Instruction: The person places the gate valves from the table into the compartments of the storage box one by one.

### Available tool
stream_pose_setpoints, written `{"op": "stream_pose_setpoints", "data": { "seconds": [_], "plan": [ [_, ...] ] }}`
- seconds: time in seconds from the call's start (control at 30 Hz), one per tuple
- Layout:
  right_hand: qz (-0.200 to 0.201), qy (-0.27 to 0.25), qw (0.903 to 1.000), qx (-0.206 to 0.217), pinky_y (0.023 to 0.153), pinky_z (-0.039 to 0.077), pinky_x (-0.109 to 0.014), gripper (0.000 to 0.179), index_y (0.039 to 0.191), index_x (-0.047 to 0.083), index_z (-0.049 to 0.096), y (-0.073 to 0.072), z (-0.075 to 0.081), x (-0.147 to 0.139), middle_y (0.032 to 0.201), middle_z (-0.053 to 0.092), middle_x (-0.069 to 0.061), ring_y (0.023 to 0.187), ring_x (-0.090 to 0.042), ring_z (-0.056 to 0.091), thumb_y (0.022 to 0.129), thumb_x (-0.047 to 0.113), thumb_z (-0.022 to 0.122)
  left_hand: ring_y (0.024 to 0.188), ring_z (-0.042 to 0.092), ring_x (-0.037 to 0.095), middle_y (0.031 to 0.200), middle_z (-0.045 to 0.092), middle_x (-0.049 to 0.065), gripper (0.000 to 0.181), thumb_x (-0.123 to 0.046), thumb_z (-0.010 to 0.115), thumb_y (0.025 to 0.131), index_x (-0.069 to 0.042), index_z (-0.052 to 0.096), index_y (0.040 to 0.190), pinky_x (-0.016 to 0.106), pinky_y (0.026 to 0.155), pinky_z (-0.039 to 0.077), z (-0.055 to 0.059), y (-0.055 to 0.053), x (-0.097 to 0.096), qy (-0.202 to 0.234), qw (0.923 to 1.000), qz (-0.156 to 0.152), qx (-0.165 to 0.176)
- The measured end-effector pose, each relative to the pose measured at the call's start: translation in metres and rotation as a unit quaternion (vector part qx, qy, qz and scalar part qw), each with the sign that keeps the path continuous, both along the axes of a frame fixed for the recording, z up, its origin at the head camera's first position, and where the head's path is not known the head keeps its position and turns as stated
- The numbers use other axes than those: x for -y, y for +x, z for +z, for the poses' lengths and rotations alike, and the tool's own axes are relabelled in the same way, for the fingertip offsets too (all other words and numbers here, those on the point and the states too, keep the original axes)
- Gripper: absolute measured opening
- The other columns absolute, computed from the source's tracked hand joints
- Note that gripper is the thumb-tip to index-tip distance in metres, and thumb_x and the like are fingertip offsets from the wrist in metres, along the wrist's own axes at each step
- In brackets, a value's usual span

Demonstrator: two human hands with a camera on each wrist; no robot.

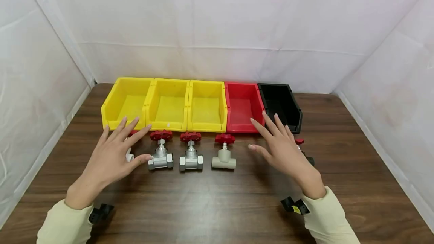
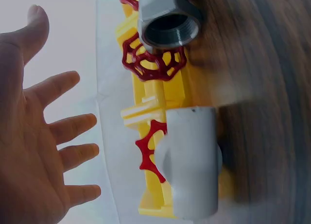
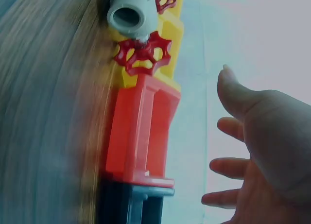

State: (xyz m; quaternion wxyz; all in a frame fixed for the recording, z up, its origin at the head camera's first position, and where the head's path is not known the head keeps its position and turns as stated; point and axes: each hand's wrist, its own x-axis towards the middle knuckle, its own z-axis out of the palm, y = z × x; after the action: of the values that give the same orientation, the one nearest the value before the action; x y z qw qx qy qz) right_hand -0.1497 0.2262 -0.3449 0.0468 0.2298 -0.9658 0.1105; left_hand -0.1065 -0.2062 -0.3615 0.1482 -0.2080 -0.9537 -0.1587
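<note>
Fingers spread, my left hand (image 1: 113, 155) is held over a white plastic valve (image 2: 194, 161) with a red handwheel, mostly hidden beneath it in the head view. Just right of its thumb stands a metal gate valve (image 1: 161, 157) with a red wheel. A second metal gate valve (image 1: 191, 160) and a beige plastic valve (image 1: 223, 158) continue the row. My right hand (image 1: 285, 150), also spread and holding nothing, is above the table between the beige valve and a partly hidden valve with a red handle (image 1: 299, 141) and dark end.
Behind the valves, three yellow bins (image 1: 166, 126), a red bin (image 1: 242, 127) and a black bin (image 1: 298, 121) stand side by side. The brown wooden table (image 1: 196, 214) is enclosed by white sheeting (image 1: 223, 22) at the back and sides.
</note>
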Motion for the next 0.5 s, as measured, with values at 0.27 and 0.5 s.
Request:
{"op": "stream_pose_setpoints", "data": {
  "seconds": [0.27,0.5],
  "plan": [
    [0.026,-0.022,0.9994,0.002,0.101,0.029,-0.063,0.073,0.150,0.018,0.034,-0.014,-0.005,0.011,0.153,0.027,-0.015,0.139,-0.042,0.018,0.088,0.038,0.067,0.138,0.023,0.043,0.149,0.032,0.024,0.075,-0.053,0.064,0.086,-0.015,0.041,0.146,0.064,0.106,0.012,-0.004,0.000,0.011,0.005,0.9974,0.019,0.069],
    [0.051,-0.059,0.9968,-0.014,0.097,0.038,-0.056,0.065,0.146,0.012,0.041,-0.028,-0.019,0.011,0.149,0.035,-0.016,0.135,-0.041,0.029,0.089,0.027,0.069,0.132,0.031,0.048,0.145,0.036,0.027,0.073,-0.045,0.071,0.083,-0.011,0.046,0.143,0.066,0.100,0.024,-0.010,0.001,0.018,0.029,0.9977,0.019,0.059]
  ]
}}
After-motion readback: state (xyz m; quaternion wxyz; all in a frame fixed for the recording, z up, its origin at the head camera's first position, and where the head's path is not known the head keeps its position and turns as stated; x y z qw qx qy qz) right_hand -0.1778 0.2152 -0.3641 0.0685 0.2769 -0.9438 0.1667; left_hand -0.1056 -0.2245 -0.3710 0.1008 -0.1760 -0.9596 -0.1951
